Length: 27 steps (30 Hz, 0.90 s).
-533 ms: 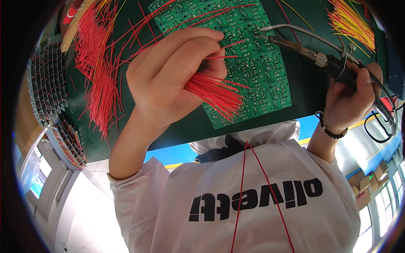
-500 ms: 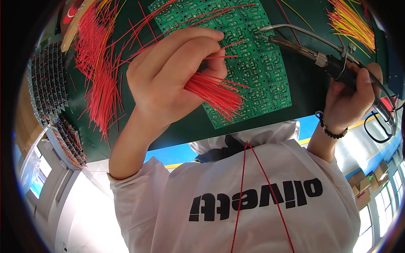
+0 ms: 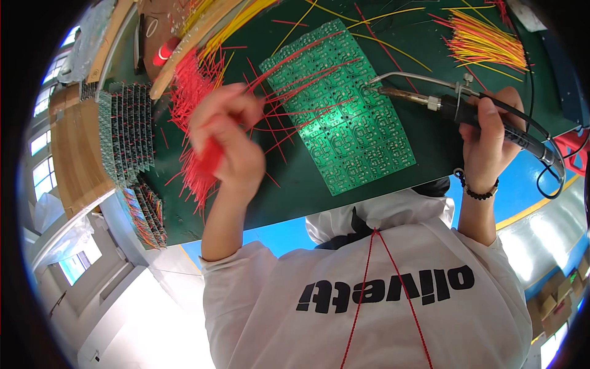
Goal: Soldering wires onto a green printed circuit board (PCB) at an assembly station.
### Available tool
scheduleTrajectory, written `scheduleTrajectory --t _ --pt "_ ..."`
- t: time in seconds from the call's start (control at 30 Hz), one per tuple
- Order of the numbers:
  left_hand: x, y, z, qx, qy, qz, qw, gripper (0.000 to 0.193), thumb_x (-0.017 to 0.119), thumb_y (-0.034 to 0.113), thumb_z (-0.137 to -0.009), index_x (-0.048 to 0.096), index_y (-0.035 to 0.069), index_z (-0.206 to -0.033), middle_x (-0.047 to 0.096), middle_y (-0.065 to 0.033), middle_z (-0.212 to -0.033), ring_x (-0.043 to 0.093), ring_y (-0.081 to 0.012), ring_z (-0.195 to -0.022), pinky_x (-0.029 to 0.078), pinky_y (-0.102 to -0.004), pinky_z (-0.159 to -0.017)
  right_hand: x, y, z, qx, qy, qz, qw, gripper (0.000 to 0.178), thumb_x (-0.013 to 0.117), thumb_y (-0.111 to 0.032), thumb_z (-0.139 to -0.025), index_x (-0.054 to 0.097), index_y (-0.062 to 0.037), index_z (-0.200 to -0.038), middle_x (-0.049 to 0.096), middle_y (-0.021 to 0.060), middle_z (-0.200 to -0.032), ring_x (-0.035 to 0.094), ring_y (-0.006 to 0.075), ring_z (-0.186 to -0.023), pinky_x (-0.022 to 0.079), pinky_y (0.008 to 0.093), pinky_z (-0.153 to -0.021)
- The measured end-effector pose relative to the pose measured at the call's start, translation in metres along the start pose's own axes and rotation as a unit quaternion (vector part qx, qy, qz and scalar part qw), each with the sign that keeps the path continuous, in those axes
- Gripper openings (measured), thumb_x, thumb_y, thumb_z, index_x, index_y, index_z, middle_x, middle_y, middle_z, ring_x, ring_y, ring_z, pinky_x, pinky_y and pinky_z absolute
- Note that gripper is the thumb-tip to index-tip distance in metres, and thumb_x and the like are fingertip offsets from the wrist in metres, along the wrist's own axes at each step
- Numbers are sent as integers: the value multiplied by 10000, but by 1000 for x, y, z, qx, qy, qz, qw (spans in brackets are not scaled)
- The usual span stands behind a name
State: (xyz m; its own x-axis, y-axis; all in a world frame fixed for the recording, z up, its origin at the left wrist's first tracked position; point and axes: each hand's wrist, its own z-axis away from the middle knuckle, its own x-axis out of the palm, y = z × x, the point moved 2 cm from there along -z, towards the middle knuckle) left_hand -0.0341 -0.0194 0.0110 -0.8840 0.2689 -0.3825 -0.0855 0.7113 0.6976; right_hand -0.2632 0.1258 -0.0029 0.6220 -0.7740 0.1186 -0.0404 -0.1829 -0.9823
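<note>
A green circuit board panel (image 3: 362, 144) lies tilted on the dark green table, with several thin red wires (image 3: 313, 77) standing out from its upper left part. My right hand (image 3: 488, 138) is wrapped round a soldering iron (image 3: 458, 109) that has a thin curved metal tube fixed along it. Its tip is at the board's right edge, touching or just above it. Left of the board, my left hand (image 3: 230, 141), smeared by motion, is closed round a bunch of red wires (image 3: 211, 158). It is over the loose pile of red wires (image 3: 195, 104).
Yellow and red wires (image 3: 485, 43) lie in a bundle at the back right. More yellow wires (image 3: 246, 24) lie beside a wooden strip (image 3: 193, 49) at the back left. Finished-looking boards (image 3: 128, 132) stand stacked at the left edge. A black cable (image 3: 544, 178) loops below the iron.
My left hand has moved off the board to the left, taking the red wire bunch with it. The iron remains at the board's right edge. The whole view has shifted.
</note>
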Motion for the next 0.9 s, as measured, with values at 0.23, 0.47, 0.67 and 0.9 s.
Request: scheduleTrajectory --t 0.23,0.47,0.67,0.9 --pt "-31 16 -24 -47 125 145 980 170 354 196 -908 378 36 -960 400 -61 -536 275 -67 -422 241 -193 -376 -3 -2 -1 -2 -16 -7 1000 201 633 -150 -719 479 -28 -674 487 5 -552 415 19 -406 360 133 -364" --pt "-3 29 -16 -156 -10 226 961 151 342 157 -908 408 26 -947 440 -58 -646 312 -62 -487 284 -192 -426 -15 1 -8 6 12 -8 1000 192 605 -146 -739 461 -42 -667 446 -15 -532 422 27 -383 292 155 -335" --pt "18 27 -19 -163 -137 147 966 69 510 33 -825 491 0 -883 522 -56 -694 467 -99 -554 379 -203 -485 -17 4 -13 24 17 -21 999 192 591 -170 -741 470 -41 -667 457 -12 -541 449 41 -381 291 148 -334" --pt "49 16 -9 69 -198 -88 974 163 674 43 -654 620 37 -808 612 -63 -759 591 -177 -669 483 -252 -575 -17 8 -12 18 31 -10 999 165 581 -167 -735 501 -33 -678 473 3 -546 443 55 -370 290 154 -321"
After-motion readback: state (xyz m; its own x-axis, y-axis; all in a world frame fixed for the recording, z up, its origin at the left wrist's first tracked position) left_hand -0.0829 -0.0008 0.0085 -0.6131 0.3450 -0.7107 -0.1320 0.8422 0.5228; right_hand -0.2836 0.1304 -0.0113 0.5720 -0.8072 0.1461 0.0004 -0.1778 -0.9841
